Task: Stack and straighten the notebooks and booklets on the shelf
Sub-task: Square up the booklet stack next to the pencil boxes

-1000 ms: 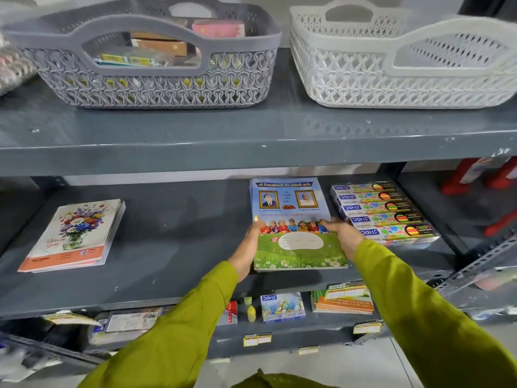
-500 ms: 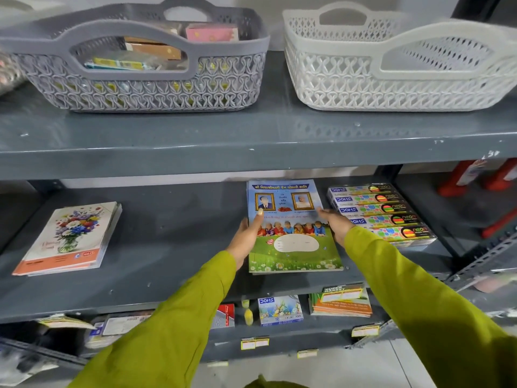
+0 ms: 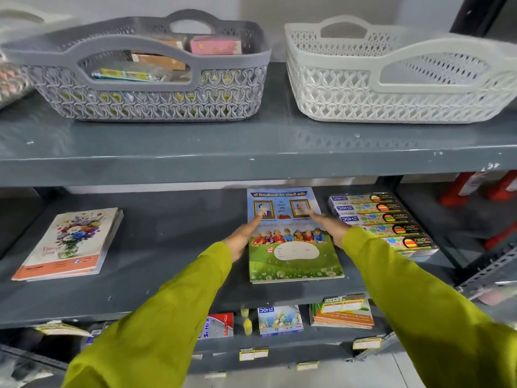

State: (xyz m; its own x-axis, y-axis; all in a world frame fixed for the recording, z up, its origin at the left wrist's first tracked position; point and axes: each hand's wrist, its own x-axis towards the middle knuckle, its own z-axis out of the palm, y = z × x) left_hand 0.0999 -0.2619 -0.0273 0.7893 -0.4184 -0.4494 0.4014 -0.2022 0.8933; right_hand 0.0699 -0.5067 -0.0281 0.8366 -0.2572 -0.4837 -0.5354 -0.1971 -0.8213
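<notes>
A stack of blue-and-green booklets [image 3: 293, 261] lies flat in the middle of the grey middle shelf [image 3: 167, 247], its edges lined up. My left hand [image 3: 243, 236] lies along its left side with fingers stretched toward the far corner. My right hand [image 3: 327, 228] reaches over the right side, fingertips on the upper cover. Both hands are flat and blurred, gripping nothing. A second stack of flower-cover notebooks [image 3: 67, 245] lies at the shelf's left, slightly fanned.
Doms neon boxes [image 3: 383, 222] sit in a stepped row right beside the booklets. On the top shelf stand a grey basket [image 3: 156, 107] with small boxes and a white basket [image 3: 391, 102]. The lower shelf holds packets and orange booklets [image 3: 342, 317].
Both hands have slid from the near sides of the booklet stack toward its far end, and the fingers have stretched out flat. The stack sits slightly deeper on the shelf.
</notes>
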